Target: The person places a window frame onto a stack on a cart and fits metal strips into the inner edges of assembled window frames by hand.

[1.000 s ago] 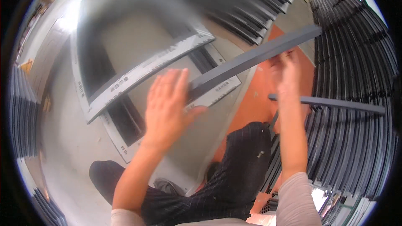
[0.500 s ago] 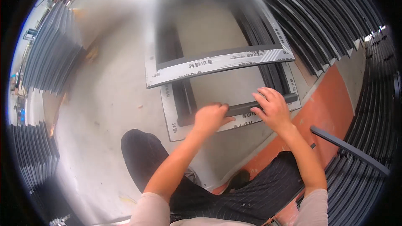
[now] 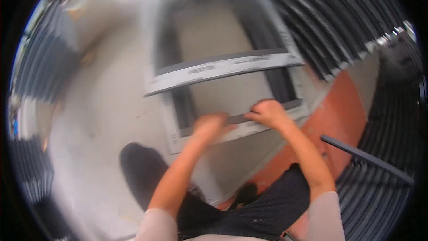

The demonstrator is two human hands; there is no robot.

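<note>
Two rectangular frames of dark profile with white printed film lie stacked in front of me. The upper frame (image 3: 227, 68) overlaps the lower frame (image 3: 243, 132), whose near end sticks out toward me. A dark bar (image 3: 292, 104) runs across that near end. My right hand (image 3: 267, 112) is closed over the bar right of its middle, fingers curled. Farther left along the same bar is my left hand (image 3: 210, 128), thumb pointing right; motion smears its fingers, so their grip is unclear. Both hands hide parts of the bar.
Long dark profiles are stacked at the far right (image 3: 330, 22) and near right (image 3: 379, 201); a loose dark bar (image 3: 368, 159) lies across the near stack. More stacked profiles (image 3: 44, 58) stand at left. An orange strip (image 3: 345, 102) marks the floor. My knee (image 3: 142, 165) is near the frames.
My right hand has gone from spread fingers to curled ones on the bar. The whole view has shifted slightly and blurred, with the frames appearing a little farther left.
</note>
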